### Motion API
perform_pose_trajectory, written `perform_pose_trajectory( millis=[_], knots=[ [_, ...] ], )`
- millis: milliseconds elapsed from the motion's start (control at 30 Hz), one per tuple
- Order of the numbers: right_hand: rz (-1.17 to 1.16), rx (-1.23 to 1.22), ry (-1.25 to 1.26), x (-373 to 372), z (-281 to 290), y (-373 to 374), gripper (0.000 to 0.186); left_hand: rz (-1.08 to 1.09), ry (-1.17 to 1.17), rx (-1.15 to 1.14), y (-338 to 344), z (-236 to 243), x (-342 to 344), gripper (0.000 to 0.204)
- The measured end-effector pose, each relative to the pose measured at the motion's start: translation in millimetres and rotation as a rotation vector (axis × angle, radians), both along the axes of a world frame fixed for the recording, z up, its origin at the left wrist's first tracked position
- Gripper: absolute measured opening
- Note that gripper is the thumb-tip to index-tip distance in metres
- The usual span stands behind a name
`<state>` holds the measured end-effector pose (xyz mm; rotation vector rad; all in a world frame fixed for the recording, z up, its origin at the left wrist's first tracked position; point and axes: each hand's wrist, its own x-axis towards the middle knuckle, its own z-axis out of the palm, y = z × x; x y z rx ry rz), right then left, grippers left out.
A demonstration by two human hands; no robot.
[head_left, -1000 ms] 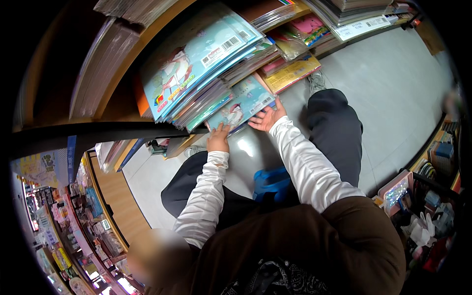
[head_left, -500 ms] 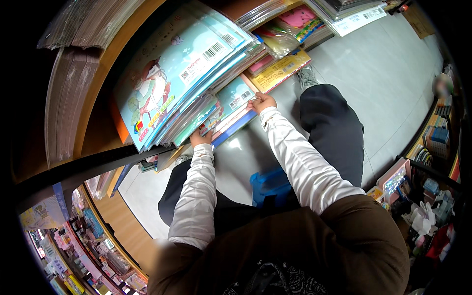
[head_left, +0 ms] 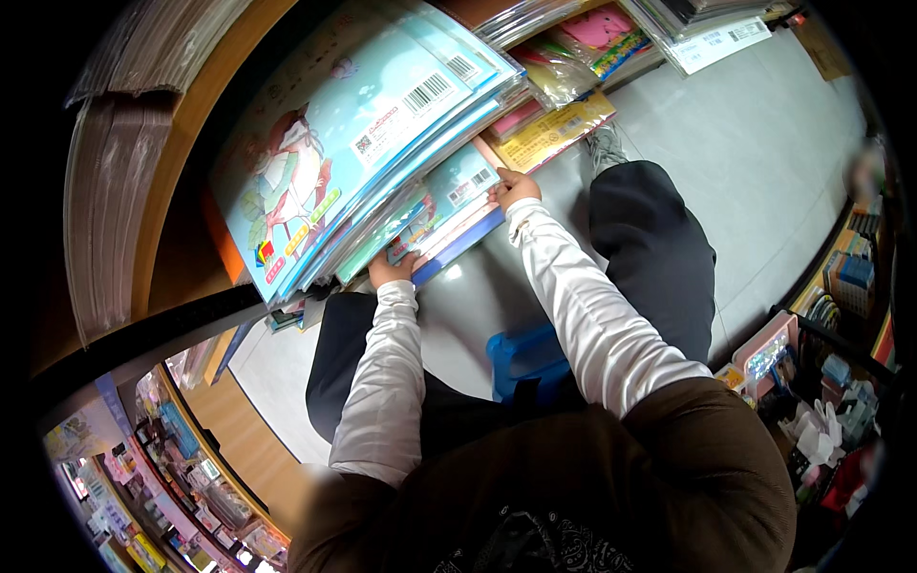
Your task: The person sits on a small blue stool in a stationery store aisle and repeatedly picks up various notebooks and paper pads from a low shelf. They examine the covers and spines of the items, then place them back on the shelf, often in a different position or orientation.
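Books [head_left: 435,205] in plastic sleeves, a leaning stack on the shelf [head_left: 181,162] in the upper centre of the frame; both hands are on the lowest ones, mid-frame.

Left hand [head_left: 390,269]: under the lower edge of the stack, fingers hidden behind the covers, so grip can't be read. Right hand [head_left: 514,185]: fingers curled over the right corner of the same low books, grip narrow and closed on that corner.

Risks, as I judge them:
- Stack tilts hard toward the person. Slick sleeves, so if the lowest books shift out, the big light-blue ones above could slide off onto the lap or the floor [head_left: 764,143].
- Only corner and edge contact; a thin book could bow or slip out of the right hand.
- Person looks to be sitting low on a blue stool [head_left: 521,353], reaching up and forward, so little margin to catch a slide.
- Loose yellow book [head_left: 554,134] just right of the right hand could get knocked.

Counts:
- hands: 2
- large light-blue covers clearly on top: 2; the rest of the stack too layered to count
- yellow books: 1
- pink packet [head_left: 597,29] at top: 1
- stools: 1
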<state>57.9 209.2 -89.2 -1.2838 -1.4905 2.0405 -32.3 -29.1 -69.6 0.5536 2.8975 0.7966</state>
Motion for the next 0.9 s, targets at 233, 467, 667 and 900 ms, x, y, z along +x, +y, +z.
perform_pose_trajectory(
  millis=[233,467,667,900],
  knots=[
    [0.024,0.100,-0.086,-2,-15,0,0.033,0.051,-0.030,0.053,-4,7,0,0.056],
    [0.100,0.131,-0.113,-5,-24,2,0.040,0.044,0.057,-0.165,3,15,4,0.050],
    [0.206,0.193,-0.142,-2,-18,3,0.045,-0.072,0.075,-0.318,-2,4,7,0.048],
    [0.335,0.370,-0.161,6,-1,-6,0.051,-0.089,0.197,-0.300,-26,-9,19,0.051]
  ],
)
